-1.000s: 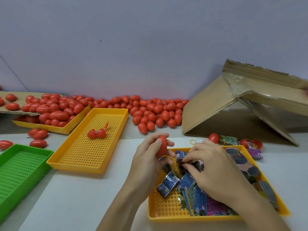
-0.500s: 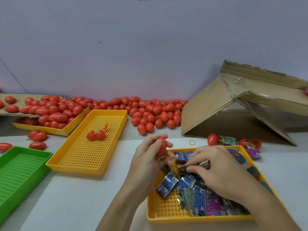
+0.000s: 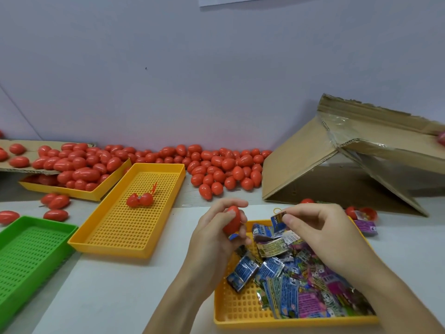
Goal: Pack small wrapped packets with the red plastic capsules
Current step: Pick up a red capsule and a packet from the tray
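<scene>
While a red capsule [image 3: 232,221] is being gripped in the curled fingers of the left hand [image 3: 218,237], a small blue packet [image 3: 277,219] is being pinched betw. thumb & forefinger of the right hand [image 3: 320,235], just beside the capsule & above the yellow tray [image 3: 240,312]. More wrapped packets [image 3: 301,280] are being kept in that tray, piled toward its right side. A 2nd yellow tray [image 3: 115,227], w/ an opened capsule [image 3: 140,200] in it, is being left to the left, next to a green tray [image 3: 26,251]. Loose capsules [image 3: 224,169] are being heaped along the wall, near a tipped cardboard box [image 3: 337,169].
</scene>
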### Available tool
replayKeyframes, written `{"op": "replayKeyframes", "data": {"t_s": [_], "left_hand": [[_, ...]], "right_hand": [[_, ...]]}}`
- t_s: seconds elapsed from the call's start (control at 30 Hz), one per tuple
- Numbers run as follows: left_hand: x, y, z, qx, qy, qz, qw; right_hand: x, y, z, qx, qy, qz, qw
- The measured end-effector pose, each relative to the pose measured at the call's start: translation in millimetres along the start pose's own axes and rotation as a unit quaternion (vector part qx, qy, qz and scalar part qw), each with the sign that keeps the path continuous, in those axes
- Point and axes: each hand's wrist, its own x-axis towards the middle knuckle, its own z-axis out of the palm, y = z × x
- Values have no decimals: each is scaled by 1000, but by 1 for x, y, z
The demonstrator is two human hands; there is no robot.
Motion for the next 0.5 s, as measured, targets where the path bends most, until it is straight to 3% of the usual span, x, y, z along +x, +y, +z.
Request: {"op": "replayKeyframes", "data": {"t_s": [0.2, 0.33, 0.5], "left_hand": [[-9, -2, 9, 254, 3, 64, 965], [-9, -5, 11, 273, 54, 83, 957], [-11, -4, 13, 302, 36, 85, 949]], "right_hand": [[-3, -8, 12, 85, -6, -15, 996], [-5, -10, 21, 107, 11, -19, 994], [-6, -9, 22, 117, 2, -13, 993]]}}
